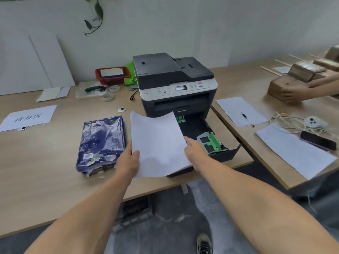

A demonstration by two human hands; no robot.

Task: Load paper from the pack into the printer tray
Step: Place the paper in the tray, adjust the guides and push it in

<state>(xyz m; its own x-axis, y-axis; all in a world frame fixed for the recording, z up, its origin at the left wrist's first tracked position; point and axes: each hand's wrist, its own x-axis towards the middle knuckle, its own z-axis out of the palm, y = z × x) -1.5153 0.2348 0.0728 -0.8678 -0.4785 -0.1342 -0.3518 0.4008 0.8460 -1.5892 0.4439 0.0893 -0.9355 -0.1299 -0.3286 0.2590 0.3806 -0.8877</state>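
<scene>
A stack of white paper (157, 142) is held between my two hands, slanted over the left part of the pulled-out printer tray (229, 154). My left hand (128, 162) grips its near left edge, thumb on top. My right hand (195, 152) holds the right edge, fingers partly under the sheets. The black tray sticks out from the dark printer (174, 85) and shows green paper guides (213, 141). The torn-open blue paper pack (101, 143) lies on the table left of the sheets.
Loose sheets and a pen (246, 118) lie on the right table, with a cable, a white controller (314, 122) and a dark phone. Another person's hand (291, 96) holds brown parcels at far right. A red basket (111, 75), tape rolls and a labelled sheet (28, 117) sit on the left.
</scene>
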